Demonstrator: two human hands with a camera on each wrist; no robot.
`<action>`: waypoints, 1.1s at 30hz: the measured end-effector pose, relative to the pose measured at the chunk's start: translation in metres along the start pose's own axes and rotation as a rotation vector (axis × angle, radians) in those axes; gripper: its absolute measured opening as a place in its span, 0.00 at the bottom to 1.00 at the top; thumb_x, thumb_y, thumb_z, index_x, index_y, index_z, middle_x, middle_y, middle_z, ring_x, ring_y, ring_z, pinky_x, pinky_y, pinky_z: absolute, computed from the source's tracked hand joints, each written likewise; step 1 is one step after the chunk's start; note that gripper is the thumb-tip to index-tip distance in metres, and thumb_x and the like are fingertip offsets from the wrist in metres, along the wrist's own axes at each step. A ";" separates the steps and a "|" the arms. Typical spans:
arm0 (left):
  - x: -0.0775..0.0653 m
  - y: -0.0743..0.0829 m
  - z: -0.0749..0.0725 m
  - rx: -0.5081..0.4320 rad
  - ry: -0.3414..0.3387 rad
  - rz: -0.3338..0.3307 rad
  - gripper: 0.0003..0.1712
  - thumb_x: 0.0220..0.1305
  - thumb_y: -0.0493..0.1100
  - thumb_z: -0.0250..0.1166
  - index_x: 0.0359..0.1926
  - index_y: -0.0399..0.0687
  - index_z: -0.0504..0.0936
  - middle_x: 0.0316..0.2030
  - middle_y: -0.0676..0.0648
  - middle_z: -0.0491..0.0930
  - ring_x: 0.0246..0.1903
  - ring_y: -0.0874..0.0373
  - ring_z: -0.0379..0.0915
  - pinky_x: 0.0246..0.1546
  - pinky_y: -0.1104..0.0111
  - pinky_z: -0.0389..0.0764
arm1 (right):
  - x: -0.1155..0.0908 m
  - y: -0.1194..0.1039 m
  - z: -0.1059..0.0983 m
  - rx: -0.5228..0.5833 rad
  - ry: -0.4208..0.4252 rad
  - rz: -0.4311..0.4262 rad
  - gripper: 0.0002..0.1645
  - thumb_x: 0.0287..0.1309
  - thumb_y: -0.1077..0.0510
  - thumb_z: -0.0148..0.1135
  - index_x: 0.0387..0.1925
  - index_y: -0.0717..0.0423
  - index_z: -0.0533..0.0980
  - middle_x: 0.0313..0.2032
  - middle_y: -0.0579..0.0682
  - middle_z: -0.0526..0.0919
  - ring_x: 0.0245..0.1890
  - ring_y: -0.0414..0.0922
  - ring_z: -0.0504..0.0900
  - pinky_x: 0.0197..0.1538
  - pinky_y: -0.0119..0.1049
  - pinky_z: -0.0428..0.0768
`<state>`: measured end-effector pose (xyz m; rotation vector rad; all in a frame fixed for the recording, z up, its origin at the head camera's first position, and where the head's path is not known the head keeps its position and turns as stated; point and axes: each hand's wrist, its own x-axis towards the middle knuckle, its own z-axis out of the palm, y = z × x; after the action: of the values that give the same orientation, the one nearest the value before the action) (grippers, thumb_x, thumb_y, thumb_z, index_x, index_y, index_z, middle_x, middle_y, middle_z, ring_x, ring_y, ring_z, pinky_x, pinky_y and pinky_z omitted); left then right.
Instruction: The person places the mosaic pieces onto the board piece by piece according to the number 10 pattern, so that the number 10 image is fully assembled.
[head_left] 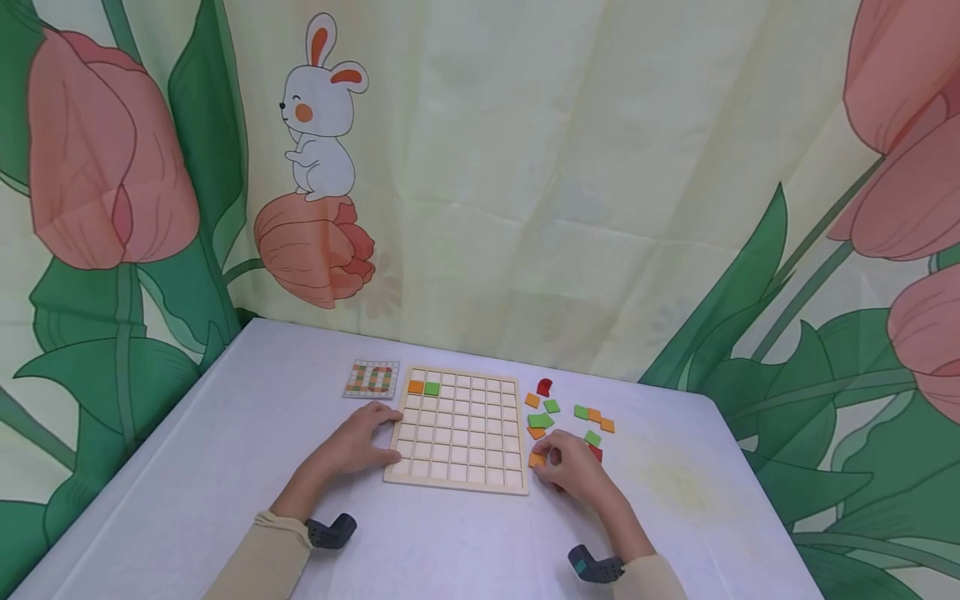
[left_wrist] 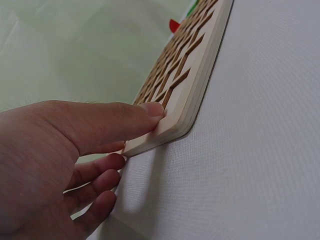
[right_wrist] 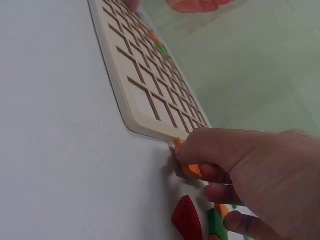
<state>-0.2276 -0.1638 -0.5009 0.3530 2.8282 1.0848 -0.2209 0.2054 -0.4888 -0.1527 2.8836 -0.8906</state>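
A wooden grid board (head_left: 456,488) lies on the table, with an orange square tile (head_left: 416,387) and a green square tile (head_left: 432,389) in its upper-left cells. My left hand (head_left: 363,439) touches the board's left edge, fingers spread. In the left wrist view its thumb (left_wrist: 135,117) rests on the wooden rim; the index finger is mostly hidden. Beside the board's lower right edge, my right hand (head_left: 573,467) pinches an orange tile (right_wrist: 192,170) between thumb and fingers. A red piece (right_wrist: 187,218) lies below that hand in the right wrist view.
Left of the board's top lies a small pattern card (head_left: 372,379) with coloured squares. Loose green tiles (head_left: 540,421), orange tiles (head_left: 607,426) and a red piece (head_left: 544,387) are scattered to the board's right. Behind the white table (head_left: 465,550) hangs a printed curtain (head_left: 570,208).
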 end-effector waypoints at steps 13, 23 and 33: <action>0.001 -0.001 0.002 0.007 0.005 0.004 0.37 0.47 0.47 0.77 0.60 0.49 0.76 0.56 0.46 0.72 0.61 0.47 0.67 0.61 0.50 0.71 | 0.006 -0.015 0.001 -0.004 0.039 -0.091 0.12 0.47 0.57 0.75 0.36 0.47 0.83 0.30 0.43 0.76 0.30 0.41 0.72 0.23 0.28 0.73; 0.000 0.000 0.002 -0.005 0.001 -0.015 0.37 0.47 0.47 0.77 0.60 0.50 0.76 0.56 0.47 0.73 0.61 0.47 0.67 0.61 0.50 0.71 | 0.013 -0.026 0.002 0.013 0.029 -0.130 0.12 0.48 0.55 0.74 0.38 0.45 0.83 0.30 0.43 0.77 0.32 0.42 0.72 0.25 0.28 0.73; 0.001 0.000 0.002 0.003 0.000 -0.021 0.37 0.47 0.47 0.77 0.61 0.50 0.76 0.57 0.47 0.72 0.61 0.47 0.67 0.61 0.50 0.71 | 0.020 -0.035 0.002 0.037 0.008 -0.248 0.12 0.51 0.57 0.72 0.39 0.46 0.83 0.35 0.41 0.81 0.33 0.40 0.74 0.30 0.26 0.75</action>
<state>-0.2279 -0.1621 -0.5020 0.3223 2.8270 1.0767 -0.2383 0.1725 -0.4723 -0.5131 2.8959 -0.9841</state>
